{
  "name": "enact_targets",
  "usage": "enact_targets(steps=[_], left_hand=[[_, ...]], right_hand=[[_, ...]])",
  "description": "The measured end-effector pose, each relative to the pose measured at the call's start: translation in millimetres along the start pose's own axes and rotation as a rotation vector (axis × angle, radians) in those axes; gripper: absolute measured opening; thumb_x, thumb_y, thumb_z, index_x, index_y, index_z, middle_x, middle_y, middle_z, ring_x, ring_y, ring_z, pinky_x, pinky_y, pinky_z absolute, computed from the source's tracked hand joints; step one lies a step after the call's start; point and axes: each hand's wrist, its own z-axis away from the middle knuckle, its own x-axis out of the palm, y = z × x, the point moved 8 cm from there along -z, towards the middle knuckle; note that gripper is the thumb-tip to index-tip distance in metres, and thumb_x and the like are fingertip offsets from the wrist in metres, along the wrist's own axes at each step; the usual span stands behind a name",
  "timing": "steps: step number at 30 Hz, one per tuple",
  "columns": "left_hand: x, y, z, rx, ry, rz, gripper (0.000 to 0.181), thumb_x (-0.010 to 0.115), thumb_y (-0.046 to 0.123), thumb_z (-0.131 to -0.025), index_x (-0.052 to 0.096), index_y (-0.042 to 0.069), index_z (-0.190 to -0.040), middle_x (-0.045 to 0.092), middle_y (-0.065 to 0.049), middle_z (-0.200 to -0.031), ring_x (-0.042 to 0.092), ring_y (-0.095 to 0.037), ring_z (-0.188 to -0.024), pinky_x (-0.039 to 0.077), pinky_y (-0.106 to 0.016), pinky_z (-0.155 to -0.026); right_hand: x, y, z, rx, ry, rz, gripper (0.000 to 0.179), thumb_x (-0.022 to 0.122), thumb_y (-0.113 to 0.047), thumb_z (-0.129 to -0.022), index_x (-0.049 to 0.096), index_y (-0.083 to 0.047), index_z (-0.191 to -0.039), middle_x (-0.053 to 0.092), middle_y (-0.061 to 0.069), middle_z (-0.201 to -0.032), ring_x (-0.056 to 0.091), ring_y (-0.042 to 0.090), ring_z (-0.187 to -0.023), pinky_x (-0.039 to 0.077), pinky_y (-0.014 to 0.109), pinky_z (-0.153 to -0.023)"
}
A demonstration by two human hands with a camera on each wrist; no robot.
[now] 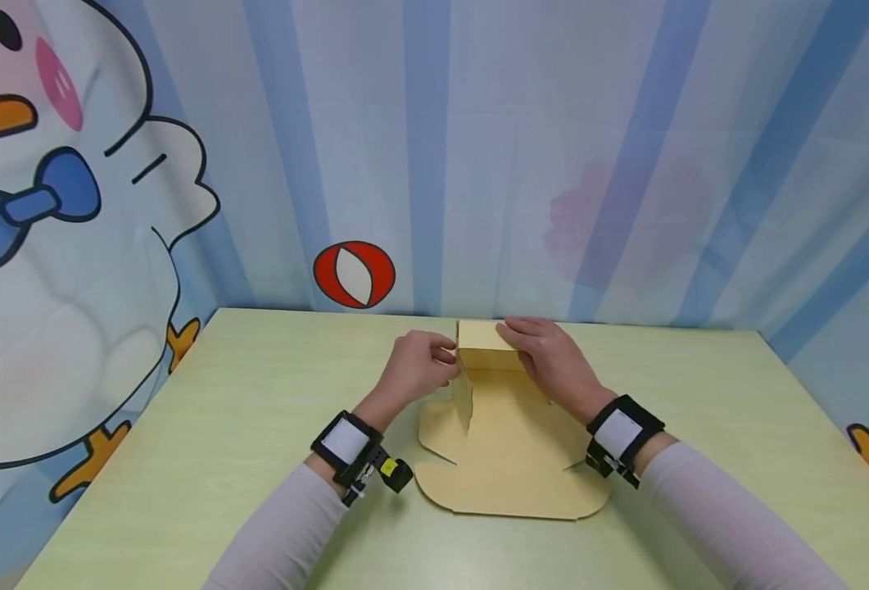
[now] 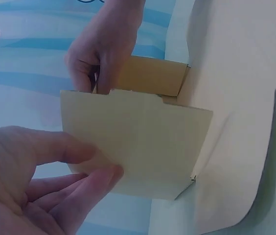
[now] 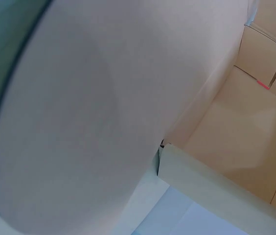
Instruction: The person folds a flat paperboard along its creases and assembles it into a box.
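A partly folded yellowish cardboard box [image 1: 515, 459] lies on the table, its rounded flaps spread toward me. At its far end, panels stand upright and a top strip [image 1: 482, 335] folds over. My left hand [image 1: 423, 365] is at the left side panel [image 2: 143, 142]; in the left wrist view its bent thumb and fingertips touch the panel's outer face. My right hand [image 1: 552, 360] grips the far right part of the box, fingers over the top strip and the panel edge between thumb and fingers. In the right wrist view a large rounded flap [image 3: 79, 117] hides much, and that hand barely shows.
The pale green table [image 1: 220, 459] extends around the box. Behind it hangs a striped blue curtain [image 1: 471, 164] printed with a red-and-white ball and cartoon ducks. Each wrist carries a strapped device, the left wrist device [image 1: 347, 442] and the right wrist device [image 1: 622, 434].
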Motion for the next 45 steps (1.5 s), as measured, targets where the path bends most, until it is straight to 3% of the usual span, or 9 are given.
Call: enact_targets(steps=[12,15,19,22,25,32,45], left_hand=[[7.8,-2.4,-12.2,0.037,0.002,-0.21,0.055,0.088,0.024,-0.073,0.069,0.004,-0.121,0.073,-0.008,-0.096,0.066,-0.02,-0.084,0.052,-0.023,-0.064],[10.6,1.0,-15.2,0.086,0.002,-0.267,0.047,0.088,0.03,-0.074,0.07,0.002,-0.108,0.069,-0.007,-0.086,0.06,-0.017,-0.076,0.045,-0.021,-0.06],[13.6,6.0,-19.1,0.127,-0.002,-0.331,0.035,0.086,0.033,-0.076,0.063,0.008,-0.084,0.055,-0.002,-0.068,0.049,-0.014,-0.061,0.034,-0.02,-0.052],[15.4,8.3,-22.4,0.131,-0.001,-0.373,0.034,0.084,0.033,-0.079,0.058,0.01,-0.079,0.047,0.002,-0.062,0.045,-0.011,-0.055,0.031,-0.02,-0.048],[17.5,9.8,-25.3,0.134,-0.006,-0.4,0.032,0.081,0.031,-0.081,0.059,0.008,-0.082,0.046,0.002,-0.062,0.046,-0.01,-0.053,0.032,-0.02,-0.047],[19.9,5.9,-29.5,0.107,-0.018,-0.39,0.034,0.077,0.026,-0.083,0.059,0.006,-0.103,0.059,-0.004,-0.079,0.053,-0.012,-0.062,0.039,-0.021,-0.054],[20.8,0.5,-31.1,0.093,0.03,-0.389,0.024,0.071,0.016,-0.086,0.058,0.003,-0.101,0.057,-0.005,-0.077,0.054,-0.013,-0.06,0.038,-0.022,-0.051]], right_hand=[[0,-1,0.0,0.003,-0.004,0.002,0.044,0.068,0.003,-0.088,0.065,-0.007,-0.131,0.066,0.016,-0.13,0.061,0.035,-0.122,0.052,0.048,-0.101],[-1,-2,0.2,-0.006,0.003,0.0,0.044,0.067,0.005,-0.087,0.065,-0.006,-0.13,0.066,0.017,-0.13,0.061,0.035,-0.122,0.052,0.049,-0.1],[-2,-1,0.3,-0.008,0.006,-0.006,0.046,0.066,0.008,-0.087,0.065,-0.006,-0.13,0.066,0.017,-0.13,0.06,0.036,-0.122,0.052,0.05,-0.099],[-2,0,0.5,0.005,-0.009,-0.009,0.047,0.065,0.009,-0.087,0.064,-0.006,-0.132,0.065,0.016,-0.132,0.059,0.036,-0.124,0.051,0.05,-0.1],[-1,1,1.1,0.02,-0.028,-0.009,0.048,0.065,0.009,-0.088,0.063,-0.007,-0.133,0.064,0.015,-0.134,0.059,0.035,-0.125,0.051,0.049,-0.102],[-1,0,1.0,0.02,-0.038,-0.01,0.048,0.066,0.007,-0.088,0.063,-0.008,-0.133,0.064,0.015,-0.134,0.059,0.034,-0.126,0.051,0.049,-0.102],[-1,-1,0.4,0.014,-0.032,0.006,0.048,0.067,0.006,-0.087,0.063,-0.008,-0.133,0.065,0.014,-0.133,0.06,0.033,-0.125,0.051,0.047,-0.101]])
